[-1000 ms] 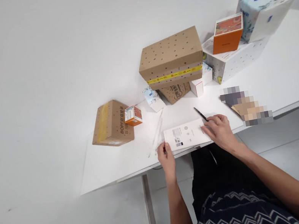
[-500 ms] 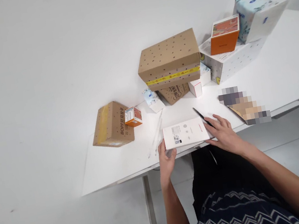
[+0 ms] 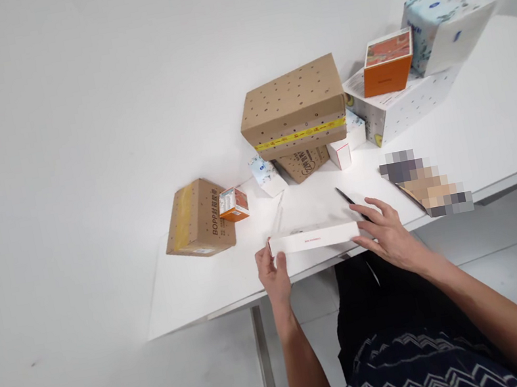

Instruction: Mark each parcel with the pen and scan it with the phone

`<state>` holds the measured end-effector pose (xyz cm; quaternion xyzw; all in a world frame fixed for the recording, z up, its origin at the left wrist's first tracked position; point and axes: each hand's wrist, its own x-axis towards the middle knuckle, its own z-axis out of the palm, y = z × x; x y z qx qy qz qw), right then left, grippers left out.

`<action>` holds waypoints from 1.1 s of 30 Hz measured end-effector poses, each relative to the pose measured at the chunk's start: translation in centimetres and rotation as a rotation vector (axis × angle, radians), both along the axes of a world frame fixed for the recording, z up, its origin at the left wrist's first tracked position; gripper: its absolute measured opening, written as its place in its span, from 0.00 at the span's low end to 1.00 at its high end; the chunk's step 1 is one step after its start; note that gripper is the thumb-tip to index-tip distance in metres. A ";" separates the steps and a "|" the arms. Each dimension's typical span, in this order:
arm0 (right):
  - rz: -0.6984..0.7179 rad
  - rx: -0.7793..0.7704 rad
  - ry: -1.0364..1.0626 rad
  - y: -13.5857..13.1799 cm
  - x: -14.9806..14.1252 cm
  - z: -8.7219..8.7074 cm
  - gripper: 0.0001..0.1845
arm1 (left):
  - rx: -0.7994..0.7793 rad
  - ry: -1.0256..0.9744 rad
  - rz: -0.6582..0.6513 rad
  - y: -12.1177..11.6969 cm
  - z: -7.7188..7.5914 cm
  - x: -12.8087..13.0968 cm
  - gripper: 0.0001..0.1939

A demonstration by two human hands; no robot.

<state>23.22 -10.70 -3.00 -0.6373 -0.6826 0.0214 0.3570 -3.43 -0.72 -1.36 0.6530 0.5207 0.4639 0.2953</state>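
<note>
A flat white box (image 3: 314,238) with small red lettering on its narrow side is held tilted over the table's front edge, that side facing me. My left hand (image 3: 274,276) grips its left end, thumb on the near side and fingers around the corner. At the box's right end is my right hand (image 3: 388,234), its fingers spread and thumb by the lower corner; the fingertips seem to touch the box lightly. A slim black pen-like object (image 3: 347,198) lies on the table just beyond the right fingers, partly covered by them. A thin clear strip (image 3: 279,213) lies behind the box.
Cardboard boxes stand at the left (image 3: 198,221) and back middle (image 3: 293,104), the latter stacked on smaller boxes. An orange box (image 3: 387,74) and a floral box (image 3: 450,29) rest on a patterned white box (image 3: 410,103). A pixelated item (image 3: 424,184) lies at right.
The white box has tipped from showing its broad printed face to showing its narrow lettered side. My left hand has shifted slightly left with it; my right fingers have spread.
</note>
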 end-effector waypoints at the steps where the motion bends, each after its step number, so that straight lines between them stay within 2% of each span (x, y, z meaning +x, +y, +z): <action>1: 0.019 0.001 0.014 -0.1 -0.2 0.1 0.12 | 0.033 0.013 0.017 0.3 0.4 0.3 0.24; 4: 0.081 -0.004 0.084 -0.3 -0.9 0.0 0.12 | 0.106 0.058 0.071 1.3 1.5 1.5 0.25; 8: 0.050 0.028 0.242 0.2 -1.2 -0.4 0.13 | 0.043 0.162 0.142 2.8 1.8 3.6 0.20; 13: -0.081 0.048 0.227 1.5 -0.4 -0.8 0.14 | -0.028 0.297 0.137 3.8 -0.4 4.7 0.19; 18: -0.161 0.001 0.065 2.1 1.0 -2.0 0.14 | -0.122 0.274 0.130 3.2 -3.1 4.0 0.19; 21: -0.234 -0.062 -0.042 2.6 1.6 -2.9 0.15 | -0.127 0.242 0.158 2.8 -4.4 3.7 0.18; 25: -0.275 -0.220 -0.127 3.7 1.9 -3.4 0.19 | -0.084 0.173 0.216 2.6 -5.3 4.1 0.19; 29: -0.254 -0.376 -0.148 4.9 2.0 -2.8 0.23 | -0.038 0.094 0.258 2.5 -5.8 4.9 0.18; 31: -0.233 -0.414 -0.117 5.0 2.3 -2.4 0.25 | -0.021 0.062 0.270 2.5 -6.0 5.1 0.17; 33: -0.220 -0.411 0.002 4.8 2.8 -2.1 0.24 | -0.011 0.035 0.275 2.5 -6.1 5.2 0.16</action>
